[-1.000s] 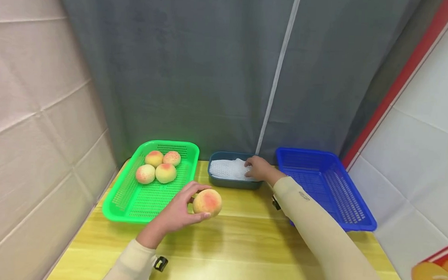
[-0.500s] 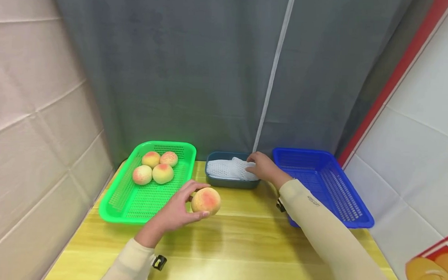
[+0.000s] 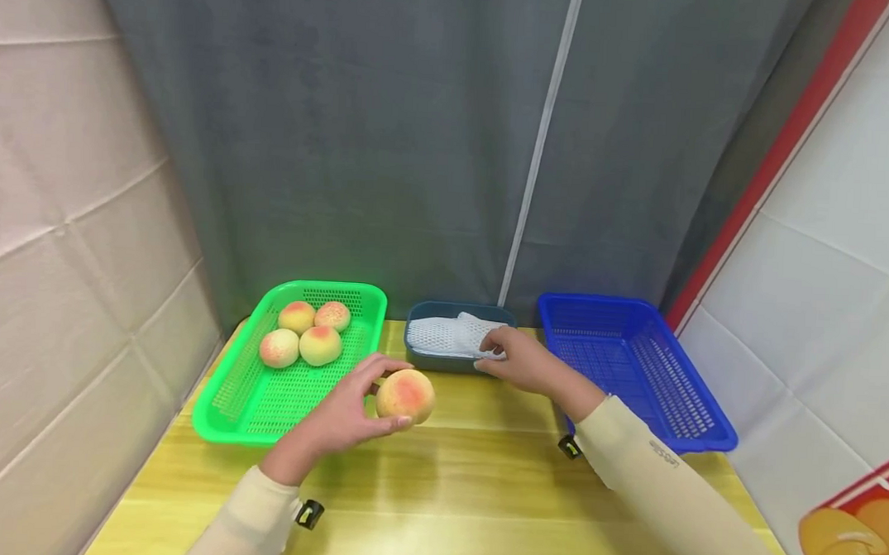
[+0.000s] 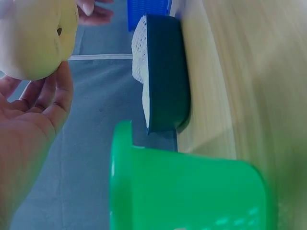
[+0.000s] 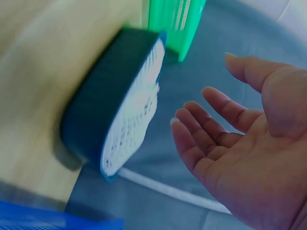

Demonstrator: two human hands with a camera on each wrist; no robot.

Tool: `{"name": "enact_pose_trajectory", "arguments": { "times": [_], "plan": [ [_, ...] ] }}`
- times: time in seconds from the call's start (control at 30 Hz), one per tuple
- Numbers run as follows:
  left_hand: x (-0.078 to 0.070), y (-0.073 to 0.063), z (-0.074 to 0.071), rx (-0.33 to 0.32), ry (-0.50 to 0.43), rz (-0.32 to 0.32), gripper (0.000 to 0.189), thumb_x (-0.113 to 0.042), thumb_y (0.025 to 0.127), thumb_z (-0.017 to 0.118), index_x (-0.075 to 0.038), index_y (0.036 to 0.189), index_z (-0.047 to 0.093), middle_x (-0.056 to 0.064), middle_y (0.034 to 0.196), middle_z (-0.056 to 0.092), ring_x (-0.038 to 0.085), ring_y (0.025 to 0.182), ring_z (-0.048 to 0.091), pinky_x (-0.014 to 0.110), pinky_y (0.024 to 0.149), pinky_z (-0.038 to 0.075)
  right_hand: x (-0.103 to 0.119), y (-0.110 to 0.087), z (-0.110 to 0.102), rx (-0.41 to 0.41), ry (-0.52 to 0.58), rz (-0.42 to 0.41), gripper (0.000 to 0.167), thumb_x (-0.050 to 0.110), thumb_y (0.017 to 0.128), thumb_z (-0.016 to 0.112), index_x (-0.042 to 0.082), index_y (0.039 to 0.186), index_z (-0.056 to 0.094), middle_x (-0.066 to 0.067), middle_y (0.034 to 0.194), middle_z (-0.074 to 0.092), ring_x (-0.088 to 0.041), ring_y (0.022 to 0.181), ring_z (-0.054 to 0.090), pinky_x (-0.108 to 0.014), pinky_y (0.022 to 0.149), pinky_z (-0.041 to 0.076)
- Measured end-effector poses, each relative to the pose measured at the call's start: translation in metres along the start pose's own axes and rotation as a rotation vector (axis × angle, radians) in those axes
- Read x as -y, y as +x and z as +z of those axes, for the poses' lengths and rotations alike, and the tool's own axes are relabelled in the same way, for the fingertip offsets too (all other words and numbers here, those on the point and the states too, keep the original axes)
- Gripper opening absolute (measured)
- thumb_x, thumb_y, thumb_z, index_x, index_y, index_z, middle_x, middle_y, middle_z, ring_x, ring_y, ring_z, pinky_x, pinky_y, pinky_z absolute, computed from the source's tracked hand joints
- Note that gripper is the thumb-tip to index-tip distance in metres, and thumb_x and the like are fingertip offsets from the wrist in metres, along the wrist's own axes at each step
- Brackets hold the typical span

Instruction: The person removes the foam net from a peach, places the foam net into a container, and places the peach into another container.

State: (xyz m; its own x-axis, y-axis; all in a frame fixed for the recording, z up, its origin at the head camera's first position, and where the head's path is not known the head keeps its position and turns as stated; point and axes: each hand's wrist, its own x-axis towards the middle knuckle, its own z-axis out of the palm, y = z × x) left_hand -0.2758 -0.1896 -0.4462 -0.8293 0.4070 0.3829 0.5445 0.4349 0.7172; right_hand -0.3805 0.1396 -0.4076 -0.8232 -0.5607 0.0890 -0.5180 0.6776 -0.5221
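Note:
My left hand (image 3: 345, 418) grips a peach (image 3: 405, 396) between thumb and fingers above the table front. In the left wrist view the pale underside of that peach (image 4: 36, 38) shows a small dark hole. My right hand (image 3: 519, 359) hovers at the front right of a dark teal box (image 3: 448, 364) that holds white foam netting (image 3: 442, 335). The right wrist view shows the right hand (image 5: 249, 139) with loosely bent fingers, nothing between them, and a gap to the netting (image 5: 132, 120).
A green basket (image 3: 211, 420) on the left holds several peaches (image 3: 321, 346). On the right is a blue basket (image 3: 713, 442). Behind them hangs a grey curtain (image 3: 346, 141); pale walls (image 3: 64, 294) flank the wooden table (image 3: 435, 492).
My right hand has drawn back from the netting toward me, and its fingers are off it now. A raised fold of netting looks shifted. The left hand keeps holding the peach almost still.

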Motion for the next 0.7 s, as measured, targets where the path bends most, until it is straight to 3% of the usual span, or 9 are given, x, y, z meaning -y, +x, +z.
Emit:
{"name": "enact_pose_trajectory", "arguments": {
  "times": [0.13, 0.33, 0.57, 0.7],
  "plan": [
    [-0.002, 0.000, -0.007, 0.020, 0.018, -0.026, 0.064, -0.039, 0.089, 0.094, -0.029, 0.144, 0.064, -0.009, 0.137, 0.062, 0.018, 0.116, 0.064, 0.040, 0.098, 0.058, 0.006, -0.020, 0.011, 0.019, 0.008, -0.047, 0.032, 0.025, 0.106, 0.077, -0.001, 0.124, 0.073, -0.016, 0.124, 0.072, -0.033, 0.116, 0.070, -0.051, 0.103, 0.058],
    [-0.005, -0.002, -0.026, 0.047, 0.056, -0.022, 0.062, -0.038, 0.089, 0.094, -0.032, 0.141, 0.062, -0.012, 0.134, 0.062, 0.014, 0.117, 0.065, 0.040, 0.101, 0.058, 0.003, -0.042, 0.024, 0.031, 0.042, -0.053, 0.032, 0.026, 0.105, 0.078, 0.001, 0.124, 0.073, -0.014, 0.123, 0.074, -0.031, 0.115, 0.070, -0.048, 0.099, 0.059],
    [-0.001, -0.005, -0.065, 0.050, 0.098, -0.010, 0.062, -0.025, 0.089, 0.095, -0.019, 0.142, 0.063, -0.005, 0.136, 0.066, 0.018, 0.120, 0.066, 0.043, 0.101, 0.061, -0.009, -0.055, 0.035, 0.030, 0.085, -0.091, 0.026, 0.023, 0.103, 0.080, 0.002, 0.117, 0.072, -0.015, 0.116, 0.073, -0.035, 0.109, 0.071, -0.052, 0.093, 0.063],
    [0.005, -0.005, -0.090, 0.055, 0.132, -0.051, 0.062, -0.021, 0.089, 0.095, -0.016, 0.142, 0.062, -0.001, 0.136, 0.066, 0.025, 0.121, 0.067, 0.044, 0.101, 0.061, -0.011, -0.057, 0.038, 0.034, 0.095, -0.093, 0.026, 0.024, 0.103, 0.081, 0.003, 0.116, 0.072, -0.014, 0.115, 0.073, -0.034, 0.107, 0.071, -0.051, 0.091, 0.063]
  ]
}}
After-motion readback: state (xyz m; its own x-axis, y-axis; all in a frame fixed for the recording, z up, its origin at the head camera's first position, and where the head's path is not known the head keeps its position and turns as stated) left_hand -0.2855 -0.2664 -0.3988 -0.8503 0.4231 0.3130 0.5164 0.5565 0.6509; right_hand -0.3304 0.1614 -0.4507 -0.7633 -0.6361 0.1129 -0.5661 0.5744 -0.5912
